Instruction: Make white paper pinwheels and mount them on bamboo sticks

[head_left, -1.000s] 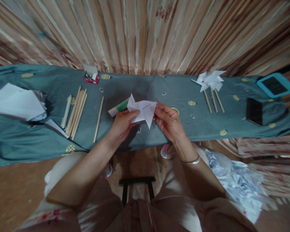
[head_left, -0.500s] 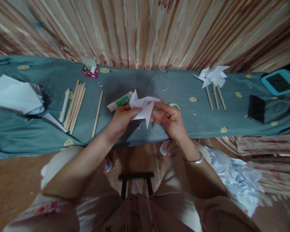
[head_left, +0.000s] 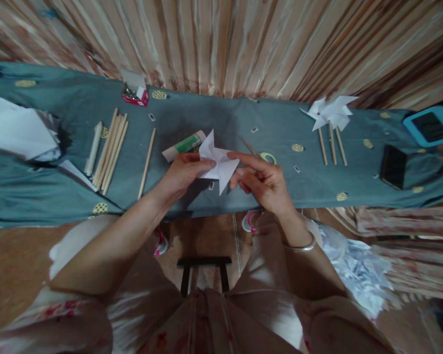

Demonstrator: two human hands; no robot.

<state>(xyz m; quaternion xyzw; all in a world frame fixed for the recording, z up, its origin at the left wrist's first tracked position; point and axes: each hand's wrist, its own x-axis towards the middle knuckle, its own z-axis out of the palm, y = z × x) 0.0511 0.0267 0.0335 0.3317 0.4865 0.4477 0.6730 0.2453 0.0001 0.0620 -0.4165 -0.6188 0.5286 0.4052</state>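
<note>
Pinching folded paper pinwheel [head_left: 217, 162] between fingers [head_left: 206, 163] of both hands.

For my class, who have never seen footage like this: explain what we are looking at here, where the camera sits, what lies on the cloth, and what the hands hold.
The camera sits on a person's head, looking forward and down, so you see that person's own arms. No machine is involved. Both hands, the left hand and the right hand, pinch a folded white paper pinwheel above a grey-green cloth. On the cloth lie a bundle of wooden sticks, a single stick, a glue stick, a small red box of pins, a stack of white paper, finished pinwheels on sticks, and a dark phone.
</note>
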